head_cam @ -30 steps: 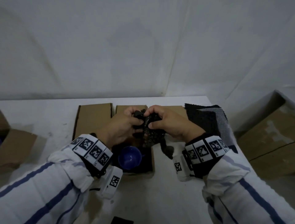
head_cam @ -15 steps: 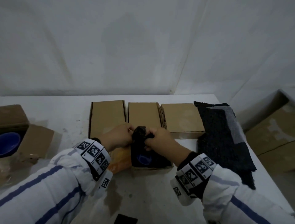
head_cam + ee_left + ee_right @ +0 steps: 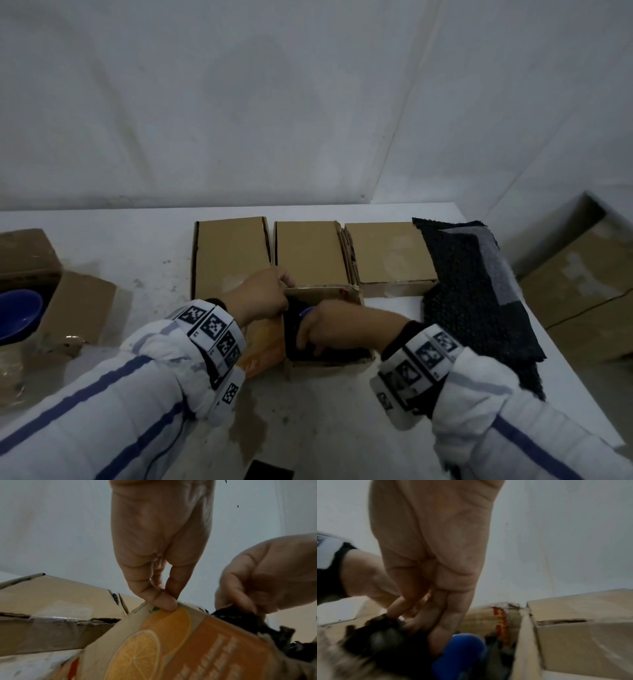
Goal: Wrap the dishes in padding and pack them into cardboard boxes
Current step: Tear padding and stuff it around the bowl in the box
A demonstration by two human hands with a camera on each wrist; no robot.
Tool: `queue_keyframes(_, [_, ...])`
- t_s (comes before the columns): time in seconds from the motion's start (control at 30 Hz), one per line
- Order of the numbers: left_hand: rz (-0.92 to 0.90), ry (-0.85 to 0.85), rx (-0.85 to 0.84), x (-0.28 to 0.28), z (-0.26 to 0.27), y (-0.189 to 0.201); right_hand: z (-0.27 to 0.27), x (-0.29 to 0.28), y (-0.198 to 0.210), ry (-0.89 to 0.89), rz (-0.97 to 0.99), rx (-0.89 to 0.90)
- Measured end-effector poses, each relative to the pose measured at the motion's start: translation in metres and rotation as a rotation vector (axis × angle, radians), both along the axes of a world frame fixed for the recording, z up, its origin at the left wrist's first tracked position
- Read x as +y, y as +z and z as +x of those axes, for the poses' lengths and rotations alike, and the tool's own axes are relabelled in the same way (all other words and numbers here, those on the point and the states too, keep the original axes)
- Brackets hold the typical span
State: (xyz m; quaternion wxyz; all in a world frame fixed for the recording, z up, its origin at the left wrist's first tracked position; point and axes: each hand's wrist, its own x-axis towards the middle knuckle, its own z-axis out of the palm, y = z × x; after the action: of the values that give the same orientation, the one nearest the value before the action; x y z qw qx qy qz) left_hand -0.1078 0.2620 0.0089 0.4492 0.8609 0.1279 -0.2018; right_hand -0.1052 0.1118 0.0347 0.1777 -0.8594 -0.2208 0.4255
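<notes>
Padded bundle (image 3: 385, 642) now down inside open box (image 3: 322, 294), no longer held up over it as 1 s ago. R hand (image 3: 337, 327) grips it, pushing in; L hand (image 3: 262, 301) pinches box rim. Blue dish (image 3: 462, 650) prob. alongside. Packing nearly done.

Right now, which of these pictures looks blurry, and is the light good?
Right wrist view: smeared around the dark padding and blue dish. Left wrist view: sharper, orange-printed cardboard box readable. Head view: dim, white wall bowed by the wide lens.
</notes>
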Motion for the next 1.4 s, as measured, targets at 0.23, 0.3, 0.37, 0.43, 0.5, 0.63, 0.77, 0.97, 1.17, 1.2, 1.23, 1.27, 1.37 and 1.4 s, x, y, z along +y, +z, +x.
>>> queue_keyframes(0.23, [0.075,0.002,-0.004,-0.007,0.003,-0.004,-0.017,0.004,-0.006,0.154,-0.047,0.075])
queue_keyframes(0.3, [0.099,-0.01,0.004,-0.009,0.005,-0.003,-0.021,0.004,-0.01,0.116,-0.029,0.091])
queue_keyframes(0.37, [0.162,-0.028,0.001,-0.014,0.009,0.0,-0.014,-0.003,-0.007,0.066,0.158,0.032])
queue_keyframes(0.43, [0.23,-0.026,-0.04,-0.023,0.017,0.007,0.0,-0.02,0.002,-0.094,0.219,-0.047])
queue_keyframes(0.5, [0.242,-0.027,-0.094,-0.037,0.026,0.016,0.021,-0.044,0.002,-0.245,0.252,-0.195])
queue_keyframes(0.63, [0.158,-0.097,-0.132,-0.079,0.049,0.032,0.066,-0.108,-0.007,-0.535,0.243,-0.431])
queue_keyframes(0.77, [0.056,-0.081,-0.108,-0.12,0.067,0.028,0.102,-0.183,-0.035,-0.675,-0.043,-0.552])
queue_keyframes(0.97, [0.029,-0.153,-0.054,-0.167,0.08,0.015,0.106,-0.221,-0.083,-0.627,-0.248,-0.416])
queue_keyframes(1.17, [0.022,-0.21,-0.016,-0.187,0.083,0.012,0.112,-0.229,-0.096,-0.573,-0.196,-0.554])
queue_keyframes(1.2, [0.02,-0.217,-0.014,-0.188,0.083,0.013,0.114,-0.231,-0.093,-0.603,-0.154,-0.555])
queue_keyframes(1.23, [0.018,-0.217,-0.018,-0.188,0.083,0.013,0.115,-0.233,-0.089,-0.649,-0.102,-0.548])
queue_keyframes(1.27, [0.007,-0.211,-0.015,-0.188,0.083,0.015,0.116,-0.235,-0.083,-0.7,-0.043,-0.545])
queue_keyframes(1.37, [-0.031,-0.231,-0.029,-0.187,0.079,0.024,0.114,-0.235,-0.055,-0.776,0.121,-0.606])
queue_keyframes(1.4, [-0.03,-0.263,-0.062,-0.187,0.078,0.028,0.111,-0.23,-0.043,-0.755,0.158,-0.646])
